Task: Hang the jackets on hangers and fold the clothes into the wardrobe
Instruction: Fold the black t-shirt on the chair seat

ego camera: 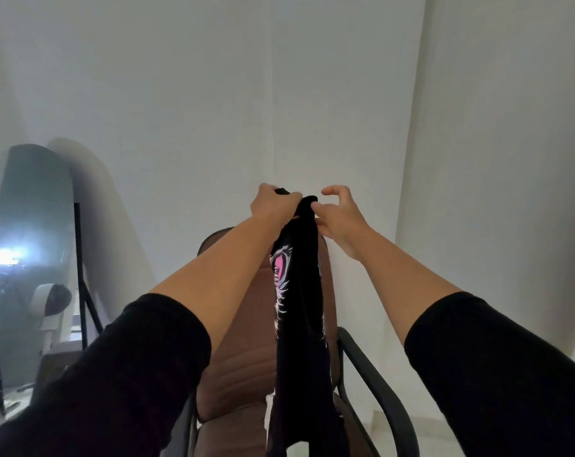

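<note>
A black garment [301, 324] with a pink and white print hangs straight down in front of me, bunched at its top. My left hand [273, 202] grips that bunched top edge with curled fingers. My right hand [337, 214] is right beside it, its thumb and lower fingers pinching the cloth while the index finger arches above. The garment's lower part drapes over the seat of a brown chair [243, 341]. No hanger or wardrobe is in view.
The brown padded chair has black armrests [375, 387] and stands against a white wall corner. A tall mirror [32, 245] leans at the left, reflecting a bright light. A black stand [81, 278] is beside it. Clutter lies at the lower left.
</note>
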A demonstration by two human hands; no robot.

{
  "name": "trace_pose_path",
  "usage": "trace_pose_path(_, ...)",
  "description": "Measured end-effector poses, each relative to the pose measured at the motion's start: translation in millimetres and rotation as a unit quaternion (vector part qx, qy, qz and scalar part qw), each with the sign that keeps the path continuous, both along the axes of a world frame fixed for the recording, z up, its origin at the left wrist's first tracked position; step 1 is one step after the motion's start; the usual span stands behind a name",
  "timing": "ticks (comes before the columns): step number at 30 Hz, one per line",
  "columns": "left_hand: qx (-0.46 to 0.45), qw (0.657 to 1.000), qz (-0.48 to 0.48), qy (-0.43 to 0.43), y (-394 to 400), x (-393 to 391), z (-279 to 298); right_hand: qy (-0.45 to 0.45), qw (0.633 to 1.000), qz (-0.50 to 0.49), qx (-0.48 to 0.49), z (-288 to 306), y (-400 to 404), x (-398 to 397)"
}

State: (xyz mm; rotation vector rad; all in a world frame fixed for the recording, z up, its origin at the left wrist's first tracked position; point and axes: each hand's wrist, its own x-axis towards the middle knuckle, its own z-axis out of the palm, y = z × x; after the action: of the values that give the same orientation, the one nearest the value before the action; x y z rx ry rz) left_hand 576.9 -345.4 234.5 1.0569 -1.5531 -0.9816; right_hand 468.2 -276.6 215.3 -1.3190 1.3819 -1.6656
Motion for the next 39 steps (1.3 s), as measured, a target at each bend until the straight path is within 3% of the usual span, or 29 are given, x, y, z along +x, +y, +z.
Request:
trace_pose_path(3, -0.028, 0.999, -0.018, -0.04, 0, 4, 6, -0.013, 0.997, 0.072, -0.013, 1, 7, -6)
trace_pose_path(7, -0.052, 0.991, -0.078, -0.093, 7, 9, 9, 0.026, 0.999, 0.041, -0.011, -7, 8, -13)
trace_pose_path(11, -0.073, 0.986, -0.124, -0.079, 12, 22, 6, 0.026, 0.999, 0.015, -0.028, -9, 9, -11)
trace_pose_path(16, -0.19, 0.969, -0.104, -0.116, 0, 53, -13, 0.046, 0.997, 0.056, -0.019, -7, 14, -8)
trace_pose_path(20, -0.038, 0.95, -0.235, -0.204, -9, 73, -25, 0.064, 0.994, 0.092, -0.004, -8, 19, -6)
trace_pose_path(22, -0.044, 0.943, -0.255, -0.211, -5, 76, -26, 0.063, 0.994, 0.087, 0.005, -13, 20, -7)
trace_pose_path(25, -0.085, 0.957, -0.21, -0.182, 1, 74, -20, 0.065, 0.995, 0.068, 0.03, -26, 20, -11)
trace_pose_path(32, 0.053, 0.922, -0.292, -0.249, -9, 66, -30, 0.03, 0.998, -0.019, 0.048, -53, 15, -17)
trace_pose_path(34, 0.059, 0.916, -0.302, -0.258, -18, 67, -38, 0.033, 0.997, -0.037, 0.059, -60, 14, -25)
trace_pose_path(39, -0.017, 0.945, -0.23, -0.23, -45, 53, -53, 0.035, 0.995, -0.055, 0.08, -79, -2, -43)
